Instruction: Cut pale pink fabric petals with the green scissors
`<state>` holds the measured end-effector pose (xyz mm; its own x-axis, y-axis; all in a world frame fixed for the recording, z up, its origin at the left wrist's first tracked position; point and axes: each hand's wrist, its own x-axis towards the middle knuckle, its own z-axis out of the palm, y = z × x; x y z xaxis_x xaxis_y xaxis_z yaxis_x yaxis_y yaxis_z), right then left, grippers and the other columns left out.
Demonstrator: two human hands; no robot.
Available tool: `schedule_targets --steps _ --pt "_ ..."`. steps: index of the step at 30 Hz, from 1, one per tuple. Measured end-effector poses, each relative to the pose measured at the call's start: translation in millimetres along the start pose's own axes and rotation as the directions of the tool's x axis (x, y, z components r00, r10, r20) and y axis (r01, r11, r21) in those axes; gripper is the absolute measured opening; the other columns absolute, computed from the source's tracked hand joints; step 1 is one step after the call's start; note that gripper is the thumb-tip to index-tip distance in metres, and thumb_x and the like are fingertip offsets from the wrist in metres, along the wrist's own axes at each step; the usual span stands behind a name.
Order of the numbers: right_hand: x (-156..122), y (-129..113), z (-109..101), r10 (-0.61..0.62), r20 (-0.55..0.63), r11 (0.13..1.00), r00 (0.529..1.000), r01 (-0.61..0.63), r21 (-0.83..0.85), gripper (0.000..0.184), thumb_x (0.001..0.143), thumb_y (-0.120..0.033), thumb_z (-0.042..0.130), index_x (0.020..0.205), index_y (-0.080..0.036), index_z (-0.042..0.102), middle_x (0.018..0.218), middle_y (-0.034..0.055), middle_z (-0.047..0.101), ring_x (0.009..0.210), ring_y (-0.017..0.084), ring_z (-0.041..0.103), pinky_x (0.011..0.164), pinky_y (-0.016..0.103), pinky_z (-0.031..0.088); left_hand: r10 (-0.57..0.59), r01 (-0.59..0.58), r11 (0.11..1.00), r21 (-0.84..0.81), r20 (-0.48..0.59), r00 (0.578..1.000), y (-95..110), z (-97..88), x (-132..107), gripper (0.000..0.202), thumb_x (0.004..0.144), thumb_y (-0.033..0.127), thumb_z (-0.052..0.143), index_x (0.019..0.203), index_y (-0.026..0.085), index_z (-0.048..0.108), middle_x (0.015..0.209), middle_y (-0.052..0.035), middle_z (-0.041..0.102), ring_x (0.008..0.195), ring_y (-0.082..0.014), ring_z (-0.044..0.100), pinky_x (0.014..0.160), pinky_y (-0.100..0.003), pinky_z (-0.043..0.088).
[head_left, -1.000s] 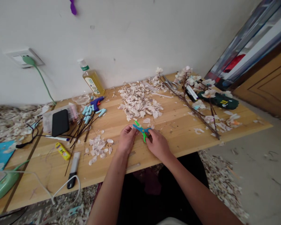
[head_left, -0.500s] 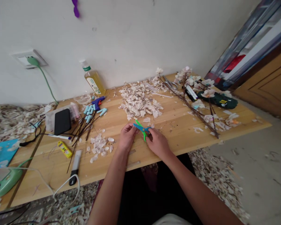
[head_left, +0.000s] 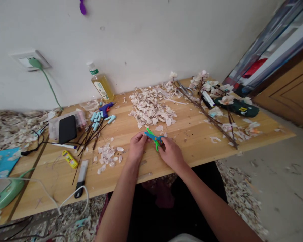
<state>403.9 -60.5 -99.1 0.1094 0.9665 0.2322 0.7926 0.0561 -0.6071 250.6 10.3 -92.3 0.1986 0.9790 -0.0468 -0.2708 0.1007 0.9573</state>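
Observation:
In my right hand (head_left: 171,152) are the handles of small blue and green scissors (head_left: 154,137), whose blades stand apart and point left. My left hand (head_left: 137,145) is pinched closed beside the blade tips; what lies between its fingers is too small and hidden to make out. Just beyond the scissors is a large heap of pale, thin petal-like flakes (head_left: 151,107). A smaller pile of rounder pale petal-like pieces (head_left: 108,154) lies to the left of my left hand.
At the left lie a blue glue gun (head_left: 106,109), dark stems with light-blue ends (head_left: 96,121), a black phone (head_left: 67,129) and a utility knife (head_left: 81,178). A bottle of yellow liquid (head_left: 102,86) stands against the wall. Flowered branches (head_left: 204,114) lie at the right.
The camera view has shifted slightly. The scissors' blades look a little wider apart, while both hands stay in nearly the same place over the table.

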Motion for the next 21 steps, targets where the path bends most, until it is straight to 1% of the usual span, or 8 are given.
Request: schedule_targets --steps 4,10,14,17,21 --pt "-1 -1 0 0.000 -0.002 1.000 1.000 0.000 0.001 0.017 0.086 -0.022 0.055 0.102 -0.020 0.058 0.094 0.0073 0.066 0.085 0.023 0.060 0.074 0.032 0.043 0.019 -0.022 0.996 -0.084 -0.037 0.999 2 1.9 0 0.030 0.072 0.040 0.080 0.090 0.018 0.072 0.070 -0.0003 0.066 0.062 -0.0115 0.059 0.067 -0.024 0.047" --pt "-1 0 0 -0.003 0.001 1.000 1.000 0.003 0.018 0.017 0.085 -0.022 0.054 0.102 -0.020 0.058 0.093 0.0072 0.066 0.085 0.022 0.061 0.073 0.032 0.043 0.002 -0.007 0.988 -0.153 -0.029 1.000 4 4.7 -1 0.029 0.068 0.039 0.083 0.081 0.017 0.069 0.066 0.0008 0.063 0.060 -0.0098 0.056 0.064 -0.022 0.045" --pt "-1 -1 -1 -0.006 0.000 1.000 1.000 0.006 0.019 0.016 0.085 -0.020 0.053 0.100 -0.020 0.058 0.093 0.0070 0.066 0.085 0.022 0.061 0.073 0.032 0.043 -0.021 0.017 0.975 -0.220 -0.015 1.000 7 7.9 -2 0.029 0.065 0.037 0.085 0.078 0.017 0.068 0.065 0.0017 0.060 0.060 -0.0090 0.054 0.063 -0.022 0.044" --pt "0 -1 -2 0.001 0.006 1.000 1.000 -0.001 0.024 0.014 0.085 -0.019 0.053 0.098 -0.021 0.058 0.093 0.0066 0.066 0.084 0.022 0.060 0.072 0.031 0.043 -0.032 0.030 0.959 -0.282 -0.001 0.999 9 10.8 -3 0.027 0.065 0.034 0.085 0.077 0.016 0.069 0.066 0.0016 0.060 0.060 -0.0082 0.053 0.063 -0.021 0.044" --pt "0 -1 -2 0.000 -0.001 1.000 1.000 0.000 0.028 0.014 0.086 -0.022 0.054 0.099 -0.021 0.058 0.091 0.0064 0.065 0.084 0.022 0.060 0.072 0.032 0.043 -0.048 0.042 0.946 -0.321 -0.012 0.999 9 11.0 -3 0.027 0.066 0.035 0.084 0.077 0.017 0.070 0.068 0.0007 0.062 0.062 -0.0089 0.054 0.065 -0.022 0.045"
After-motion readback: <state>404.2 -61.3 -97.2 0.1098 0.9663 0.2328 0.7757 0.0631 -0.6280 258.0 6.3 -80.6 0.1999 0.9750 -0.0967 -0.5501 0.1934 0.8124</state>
